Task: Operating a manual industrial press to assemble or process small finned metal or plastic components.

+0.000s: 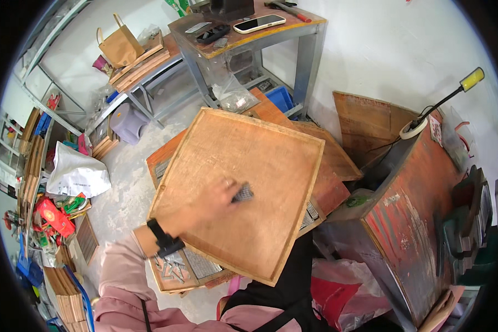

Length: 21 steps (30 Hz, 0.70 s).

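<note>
My left hand (218, 195), somewhat blurred, reaches over a shallow square wooden tray (249, 146) with a raised rim. Its fingers are closed on a small dark grey piece with a gridded surface (243, 192), over the tray's middle. A black watch (164, 239) is on that wrist. Beneath the tilted tray lies another wooden tray, partly covered, with loose screws (173, 269) and rows of grey metal pieces (203, 264) showing at its near corner. My right hand is not visible.
A reddish board (332, 182) lies under the trays. At the right stands a worn reddish cabinet (404, 232) with a lamp (472, 79). Behind, a metal-legged table (221, 47) carries a phone (259, 24). A white bag (77, 171) and cluttered shelving are on the left.
</note>
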### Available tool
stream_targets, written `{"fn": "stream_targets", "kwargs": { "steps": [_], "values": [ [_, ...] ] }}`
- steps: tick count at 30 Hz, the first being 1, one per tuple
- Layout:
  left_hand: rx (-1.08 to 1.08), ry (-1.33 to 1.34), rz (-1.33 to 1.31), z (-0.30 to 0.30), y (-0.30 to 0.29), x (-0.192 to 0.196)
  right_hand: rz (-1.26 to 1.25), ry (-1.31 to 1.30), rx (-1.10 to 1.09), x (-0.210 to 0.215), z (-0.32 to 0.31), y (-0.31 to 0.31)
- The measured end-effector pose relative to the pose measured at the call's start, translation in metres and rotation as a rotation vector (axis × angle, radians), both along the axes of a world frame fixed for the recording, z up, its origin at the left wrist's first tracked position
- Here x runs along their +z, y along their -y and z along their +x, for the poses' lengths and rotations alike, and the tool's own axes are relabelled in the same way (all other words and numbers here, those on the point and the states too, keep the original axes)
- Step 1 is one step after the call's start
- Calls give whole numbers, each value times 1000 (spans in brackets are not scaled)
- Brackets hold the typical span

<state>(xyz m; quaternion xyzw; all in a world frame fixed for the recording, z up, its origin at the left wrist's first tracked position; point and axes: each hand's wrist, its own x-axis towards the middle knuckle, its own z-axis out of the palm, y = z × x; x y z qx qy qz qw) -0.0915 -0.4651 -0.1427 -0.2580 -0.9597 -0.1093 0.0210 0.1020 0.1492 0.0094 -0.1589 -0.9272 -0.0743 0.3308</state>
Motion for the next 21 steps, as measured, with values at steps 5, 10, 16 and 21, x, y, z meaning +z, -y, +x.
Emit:
{"fn": "stream_targets", "kwargs": {
  "steps": [5,10,16,21],
  "values": [
    [45,-21,-15,67,-39,4,-104,-8,5,-6,6,-5],
    [204,-42,234,84,-29,11,-382,87,-19,-22,24,-41],
    [847,-12,29,96,56,-10,-362,21,14,-23,26,-34],
    [848,128,115,86,58,10,-355,4,28,-18,25,-21]
  ]
}}
